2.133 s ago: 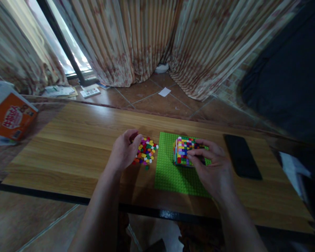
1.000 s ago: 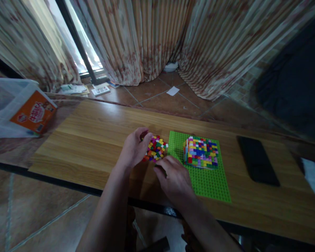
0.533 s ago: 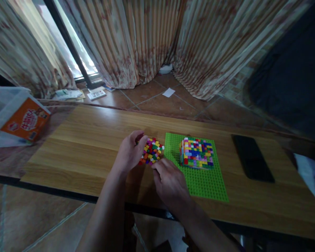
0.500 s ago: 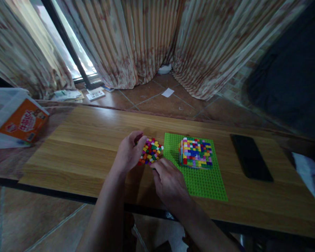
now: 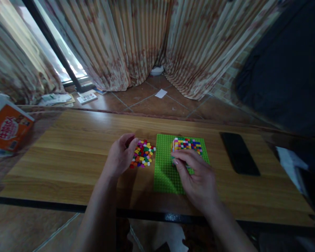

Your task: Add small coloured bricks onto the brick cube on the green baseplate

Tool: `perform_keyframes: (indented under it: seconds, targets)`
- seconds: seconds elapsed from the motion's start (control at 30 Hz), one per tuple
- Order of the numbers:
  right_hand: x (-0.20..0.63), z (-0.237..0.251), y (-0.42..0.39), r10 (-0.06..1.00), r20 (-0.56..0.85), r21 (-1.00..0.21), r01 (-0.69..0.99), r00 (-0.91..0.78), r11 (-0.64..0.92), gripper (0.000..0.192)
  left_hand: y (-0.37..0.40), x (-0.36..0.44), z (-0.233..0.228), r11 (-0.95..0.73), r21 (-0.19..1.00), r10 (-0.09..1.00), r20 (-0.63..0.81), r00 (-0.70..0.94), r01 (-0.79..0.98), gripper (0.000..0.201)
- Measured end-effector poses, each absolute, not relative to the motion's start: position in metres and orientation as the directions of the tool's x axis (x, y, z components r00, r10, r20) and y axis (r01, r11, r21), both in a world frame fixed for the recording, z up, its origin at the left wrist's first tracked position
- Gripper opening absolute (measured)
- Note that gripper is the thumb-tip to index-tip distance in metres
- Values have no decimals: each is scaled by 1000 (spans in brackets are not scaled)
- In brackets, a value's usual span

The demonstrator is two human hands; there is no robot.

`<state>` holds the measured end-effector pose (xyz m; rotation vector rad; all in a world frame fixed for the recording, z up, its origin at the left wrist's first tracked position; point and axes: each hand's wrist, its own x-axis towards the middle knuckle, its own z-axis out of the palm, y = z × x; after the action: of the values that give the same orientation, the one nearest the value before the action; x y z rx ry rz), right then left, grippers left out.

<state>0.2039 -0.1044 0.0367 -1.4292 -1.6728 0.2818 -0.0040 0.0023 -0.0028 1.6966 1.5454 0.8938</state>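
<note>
The wooden worktop (image 5: 76,147) stretches wide in front of me, with striped curtains (image 5: 136,38) hanging behind it down to the tiled floor (image 5: 152,101). An orange box (image 5: 7,129) sits at the far left end of the worktop, and a black phone (image 5: 238,157) lies flat toward the right, well apart from my hands. In the middle lies the green baseplate (image 5: 164,171), flat on the wood. On its far half stands the multicoloured block of small bricks (image 5: 187,144), built up several layers high. My right hand (image 5: 196,178) rests over the near side of that block, fingers bent with the tips touching its front-left edge; I cannot tell whether they pinch a loose brick there. Just left of the baseplate, on the bare wood, sits the loose pile of small coloured bricks (image 5: 142,157). My left hand (image 5: 119,157) lies just beside the pile on its left, fingers curled loosely and cupping its edge, the thumb near the far side; it grips nothing that I can make out. A small white scrap of paper (image 5: 161,93) lies on the floor beyond the worktop.
</note>
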Motion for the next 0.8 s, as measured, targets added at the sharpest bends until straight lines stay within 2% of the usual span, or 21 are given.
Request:
perform_keyframes:
  seconds: [0.17, 0.33, 0.6, 0.8]
  targets:
    - [233, 32, -103, 860, 490, -639, 730, 144, 242, 13, 2, -3, -1, -72, 847, 997, 45, 63, 526, 37]
    - [254, 29, -102, 873, 443, -636, 758, 203, 147, 14, 3, -1, 0, -57, 840, 998, 34, 52, 540, 34]
    - [257, 24, -100, 871, 461, -602, 781, 170, 166, 9, 3, -1, 4, -56, 827, 998, 38, 44, 559, 33]
    - [258, 20, -98, 876, 415, -702, 698, 245, 137, 7, 2, -1, 3, -61, 835, 998, 44, 45, 547, 32]
